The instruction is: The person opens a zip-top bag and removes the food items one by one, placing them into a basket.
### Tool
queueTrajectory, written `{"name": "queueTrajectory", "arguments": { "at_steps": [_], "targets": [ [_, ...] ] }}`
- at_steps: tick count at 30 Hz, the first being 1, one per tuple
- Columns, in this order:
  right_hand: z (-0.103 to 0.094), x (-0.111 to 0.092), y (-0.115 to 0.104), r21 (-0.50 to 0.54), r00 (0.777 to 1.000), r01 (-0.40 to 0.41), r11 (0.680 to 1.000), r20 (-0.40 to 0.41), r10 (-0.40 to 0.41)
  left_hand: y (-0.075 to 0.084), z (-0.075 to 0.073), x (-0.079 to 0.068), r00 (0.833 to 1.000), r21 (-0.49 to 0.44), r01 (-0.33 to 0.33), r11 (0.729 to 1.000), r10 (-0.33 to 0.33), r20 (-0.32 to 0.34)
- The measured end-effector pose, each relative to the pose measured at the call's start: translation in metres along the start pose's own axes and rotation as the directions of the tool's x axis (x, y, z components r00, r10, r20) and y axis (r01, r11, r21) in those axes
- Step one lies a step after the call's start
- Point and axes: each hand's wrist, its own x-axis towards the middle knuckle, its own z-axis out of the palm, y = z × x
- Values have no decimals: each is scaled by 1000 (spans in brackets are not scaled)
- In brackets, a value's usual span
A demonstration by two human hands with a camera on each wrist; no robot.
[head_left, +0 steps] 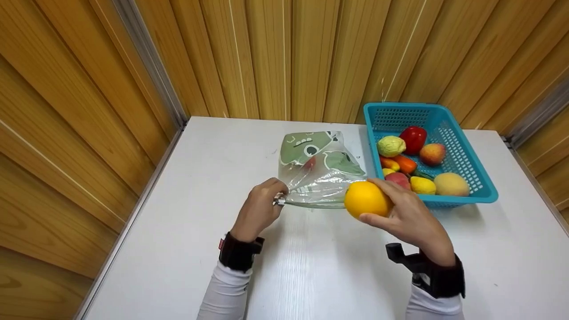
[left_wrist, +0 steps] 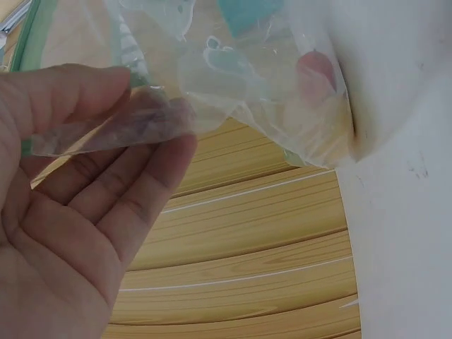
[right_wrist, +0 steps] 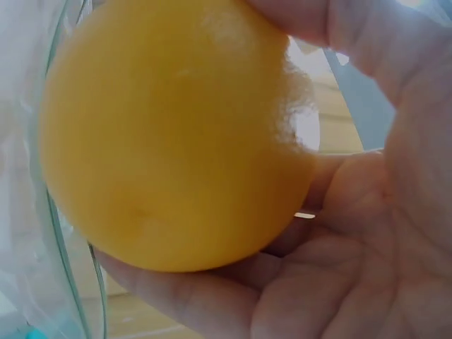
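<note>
A clear plastic zip bag with green cartoon prints stands in the middle of the white table, its mouth toward me. Inside it a reddish item shows blurred through the plastic. My left hand pinches the left corner of the bag's mouth between thumb and fingers. An orange sits in the grip of my right hand, thumb on the near side and fingers round the far side. In the right wrist view the orange is right beside the bag's green-edged opening.
At the right stands a blue-green plastic basket holding a red pepper, a peach, a lemon and several other fruits and vegetables. Wood-patterned panels rise behind the table and on its left.
</note>
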Motion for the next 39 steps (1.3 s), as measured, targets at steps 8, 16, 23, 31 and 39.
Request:
{"name": "queueTrajectory", "arguments": {
  "at_steps": [8, 16, 23, 31, 39],
  "targets": [
    [-17, -4, 16, 37, 986, -67, 997, -148, 72, 0, 0, 1, 1000, -20, -17, 1000, 16, -7],
    [-31, -5, 46, 97, 934, -109, 989, -330, 136, 1, 0, 1, 1000, -55, 10, 998, -10, 9],
    [-37, -2, 65, 85, 881, -208, 974, -416, 225, 1, 0, 1, 1000, -47, 15, 999, -14, 22],
    [-37, 8, 84, 125, 847, -321, 939, -404, 344, 0, 1, 1, 1000, -47, 6, 999, -6, 16],
    [-26, 21, 107, 173, 782, -371, 912, -471, 408, -1, 2, 1, 1000, -34, 12, 999, -11, 26]
  ]
}}
